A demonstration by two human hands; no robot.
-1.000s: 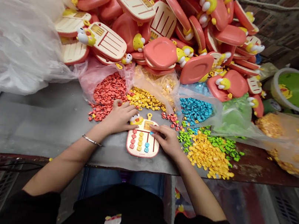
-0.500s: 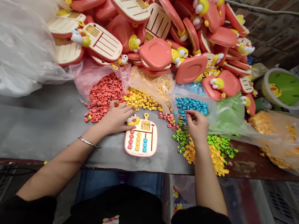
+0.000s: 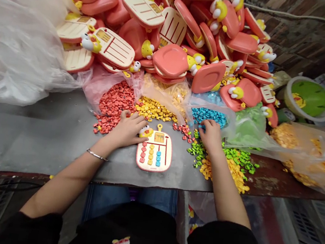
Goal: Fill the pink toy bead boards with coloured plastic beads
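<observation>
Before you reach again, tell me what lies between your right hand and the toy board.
Only low, loose pieces: a scatter of red pieces and green pieces lie between the right hand and the board. No taller object stands in the way.

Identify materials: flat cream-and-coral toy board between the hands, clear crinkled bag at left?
The cream-and-coral toy board looks like moulded plastic, smooth with a satin sheen on its rounded edge. The clear crinkled bag looks like thin polyethylene film: glossy, see-through, sharply creased; exact polymer can't be told.

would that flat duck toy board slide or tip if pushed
The flat cream-and-red toy board probably slides rather than tips, since it lies low on the grey table top. It looks like light, stiff moulded plastic. Its small coloured pieces might jog loose.
</observation>
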